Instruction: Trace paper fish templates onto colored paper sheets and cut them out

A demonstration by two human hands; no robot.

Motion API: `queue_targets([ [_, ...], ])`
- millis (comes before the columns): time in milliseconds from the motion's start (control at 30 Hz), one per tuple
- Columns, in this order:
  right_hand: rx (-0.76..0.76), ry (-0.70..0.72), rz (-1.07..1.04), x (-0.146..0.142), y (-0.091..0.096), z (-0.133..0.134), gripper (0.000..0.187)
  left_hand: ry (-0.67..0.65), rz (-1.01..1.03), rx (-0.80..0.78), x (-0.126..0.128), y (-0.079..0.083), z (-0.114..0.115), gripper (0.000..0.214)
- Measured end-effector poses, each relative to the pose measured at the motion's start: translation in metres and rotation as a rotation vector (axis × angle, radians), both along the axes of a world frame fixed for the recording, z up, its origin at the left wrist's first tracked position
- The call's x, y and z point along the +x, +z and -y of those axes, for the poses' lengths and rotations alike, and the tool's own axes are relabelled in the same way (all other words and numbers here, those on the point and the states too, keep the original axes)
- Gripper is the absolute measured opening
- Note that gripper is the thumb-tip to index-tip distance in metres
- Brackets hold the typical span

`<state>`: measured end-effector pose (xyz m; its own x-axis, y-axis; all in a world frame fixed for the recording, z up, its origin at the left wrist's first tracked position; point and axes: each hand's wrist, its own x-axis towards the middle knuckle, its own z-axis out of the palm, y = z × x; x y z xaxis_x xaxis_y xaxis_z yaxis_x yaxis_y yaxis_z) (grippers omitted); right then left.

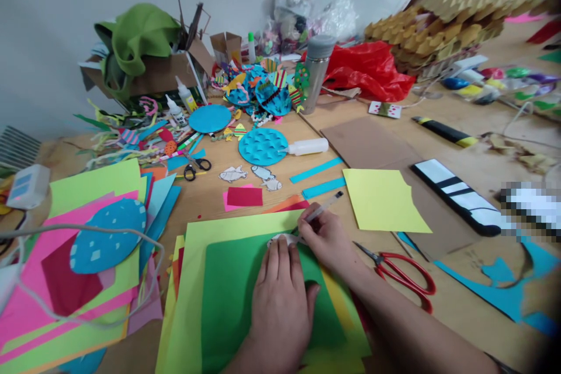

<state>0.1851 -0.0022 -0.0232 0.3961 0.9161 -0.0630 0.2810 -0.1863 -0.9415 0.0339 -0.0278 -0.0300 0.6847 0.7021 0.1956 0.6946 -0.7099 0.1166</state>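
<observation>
My left hand (283, 286) lies flat on a green sheet of paper (228, 292), its fingertips pressing down a small white paper cutout (277, 238). Most of the cutout is hidden under the fingers. Beside it, my right hand (322, 236) grips a pen (326, 205), the tip down by the cutout's edge. Under the green sheet is a stack of yellow-green paper (179, 304). Above the stack lie fish-shaped paper cutouts (263, 173) and a dark red paper piece (244, 196). To the right rest red-handled scissors (405, 274) and a yellow sheet (381, 198).
Coloured papers (30, 310) with a grey cable across them fill the left. Small black scissors (197, 166), blue discs (263, 146), a glue bottle (307, 146) and a steel flask (316, 73) stand or lie farther back. A box cutter (445, 131) and blue scraps (495, 292) are at right.
</observation>
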Motion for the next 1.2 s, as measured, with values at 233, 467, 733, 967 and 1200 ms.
queue_targets([
  [233,-0.008,0.031,0.056,0.004,0.001,-0.001,0.011,-0.001,0.029,-0.013,0.0,0.0,-0.001,0.05],
  [467,-0.011,0.158,0.051,0.015,0.003,-0.004,0.012,-0.008,0.03,-0.034,0.002,-0.003,-0.003,0.048],
  [733,-0.031,0.158,0.036,0.02,0.006,0.006,0.02,-0.045,-0.005,-0.057,0.005,0.007,-0.009,0.036],
  [967,0.003,0.156,0.038,0.02,0.003,0.01,0.019,-0.049,0.021,-0.045,0.005,0.008,-0.01,0.043],
  [1200,-0.013,0.141,0.017,0.022,0.004,0.012,0.013,-0.045,0.019,-0.058,0.006,0.01,-0.011,0.042],
])
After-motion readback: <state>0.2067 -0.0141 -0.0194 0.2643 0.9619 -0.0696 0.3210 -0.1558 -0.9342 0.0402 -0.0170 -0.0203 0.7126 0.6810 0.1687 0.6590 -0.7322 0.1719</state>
